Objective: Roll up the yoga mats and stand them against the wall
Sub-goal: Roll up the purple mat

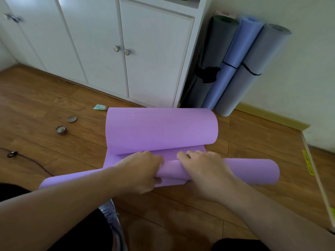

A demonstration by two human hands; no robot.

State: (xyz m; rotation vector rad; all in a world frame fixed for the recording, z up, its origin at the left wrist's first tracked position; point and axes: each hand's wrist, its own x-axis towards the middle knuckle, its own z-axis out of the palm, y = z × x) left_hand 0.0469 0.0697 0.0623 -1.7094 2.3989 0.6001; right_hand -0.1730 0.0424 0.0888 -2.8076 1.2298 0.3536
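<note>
A purple yoga mat [161, 129] lies on the wooden floor. Its far end curls up in a loose roll, and its near end forms a tight roll [252, 171] running left to right. My left hand [141, 173] grips that near roll, thumb underneath and fingers curled over the top. My right hand [204, 171] lies over the roll just to the right, fingers bent across it. In the corner, three rolled mats stand against the wall: a dark grey one [212, 57], a blue one [233, 57] and a light grey one [253, 69], each tied with a black band.
White cabinets [101, 48] line the back wall. Two small round tins [61, 130], a small green packet [100, 107] and a dark cable [32, 160] lie on the floor to the left. A wooden board edge [319, 182] runs along the right. My shoe [112, 220] is below.
</note>
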